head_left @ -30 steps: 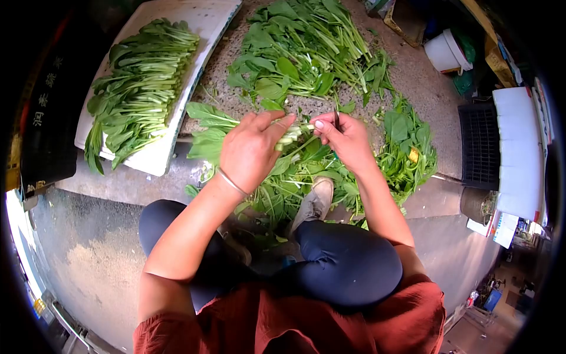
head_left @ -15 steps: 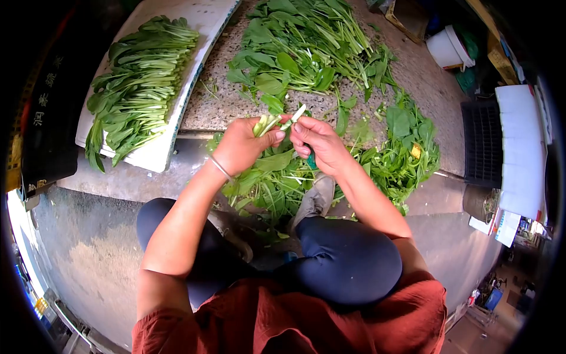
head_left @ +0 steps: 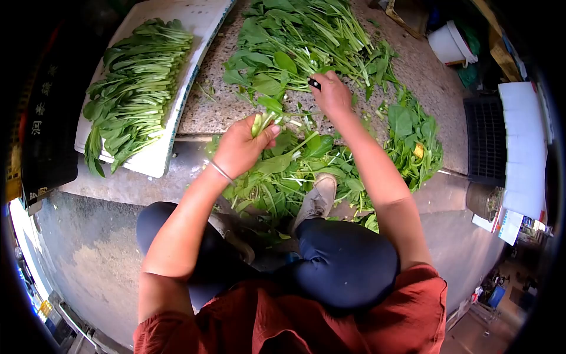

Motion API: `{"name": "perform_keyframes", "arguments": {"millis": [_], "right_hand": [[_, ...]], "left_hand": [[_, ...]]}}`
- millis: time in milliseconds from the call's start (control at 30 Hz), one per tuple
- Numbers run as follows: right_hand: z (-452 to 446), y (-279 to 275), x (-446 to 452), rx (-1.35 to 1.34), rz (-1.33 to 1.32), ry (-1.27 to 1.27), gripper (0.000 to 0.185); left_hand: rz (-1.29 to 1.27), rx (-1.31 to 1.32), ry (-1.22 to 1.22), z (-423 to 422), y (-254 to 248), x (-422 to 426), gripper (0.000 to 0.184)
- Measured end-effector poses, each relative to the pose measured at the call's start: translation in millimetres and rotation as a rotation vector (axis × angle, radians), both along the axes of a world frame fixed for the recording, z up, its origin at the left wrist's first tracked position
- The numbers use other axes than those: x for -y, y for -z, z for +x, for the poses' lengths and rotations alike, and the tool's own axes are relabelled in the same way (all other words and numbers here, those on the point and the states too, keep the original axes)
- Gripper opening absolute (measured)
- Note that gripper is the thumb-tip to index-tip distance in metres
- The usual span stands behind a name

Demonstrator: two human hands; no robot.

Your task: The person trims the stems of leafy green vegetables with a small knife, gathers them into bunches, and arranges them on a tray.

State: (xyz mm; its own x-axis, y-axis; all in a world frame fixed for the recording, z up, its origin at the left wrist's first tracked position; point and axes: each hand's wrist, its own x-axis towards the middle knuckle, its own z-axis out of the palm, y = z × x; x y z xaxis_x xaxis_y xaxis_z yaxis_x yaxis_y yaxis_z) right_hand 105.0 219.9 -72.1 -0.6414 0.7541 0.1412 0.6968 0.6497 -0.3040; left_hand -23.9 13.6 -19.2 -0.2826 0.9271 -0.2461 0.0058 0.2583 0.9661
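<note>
My left hand [head_left: 243,145], with a bracelet at the wrist, is closed round a few pale green stems [head_left: 263,123] near the slab's front edge. Farther forward, my right hand [head_left: 332,94] is at the near edge of a large heap of leafy greens [head_left: 295,38]. A small black-handled tool [head_left: 315,84], probably a knife, sticks out from its fingers; its blade cannot be made out. On a white board [head_left: 205,32] at the left lies a neat row of greens [head_left: 141,82], stems pointing right.
Loose leaves and trimmings [head_left: 271,189] lie around my shoe [head_left: 320,197]. Another leafy pile [head_left: 413,141] is at the right. Beyond stand a white bucket [head_left: 449,44], a black crate [head_left: 484,134] and a white box [head_left: 522,150].
My right hand has moved away from my left hand, forward to the big heap. My left hand still holds stems, its position nearly the same as half a second ago.
</note>
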Motion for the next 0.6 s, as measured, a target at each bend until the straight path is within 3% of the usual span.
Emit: {"name": "perform_keyframes", "arguments": {"millis": [167, 233, 267, 300, 500, 533, 600], "right_hand": [[7.1, 4.4, -4.2, -0.075, -0.064, 0.018, 0.021], [13.5, -3.7, 2.9, -0.295, -0.175, 0.003, 0.023], [14.4, -13.3, 10.3, -0.271, -0.365, 0.084, 0.023], [14.1, -24.4, 20.1, -0.334, -0.396, 0.082, 0.023], [9.9, -66.8, 78.4, -0.52, -0.575, -0.102, 0.016], [9.8, -70.9, 81.2, -0.445, -0.574, -0.116, 0.017], [9.0, -84.7, 90.2, -0.363, -0.576, -0.139, 0.017]], "left_hand": [[0.015, -0.24, -0.033, -3.3, -6.4, 6.3, 0.019], [-0.012, -0.298, -0.101, -4.7, -6.4, 4.7, 0.018], [0.033, -0.415, -0.094, -4.9, -6.7, 3.2, 0.018], [0.077, -0.538, -0.091, -3.5, -8.7, 3.0, 0.018], [0.354, -1.021, -0.142, -1.8, -36.9, 1.2, 0.042], [0.359, -1.154, -0.125, 0.3, -39.5, 3.9, 0.049], [0.33, -1.17, -0.082, 0.3, -37.6, 8.4, 0.05]]}}
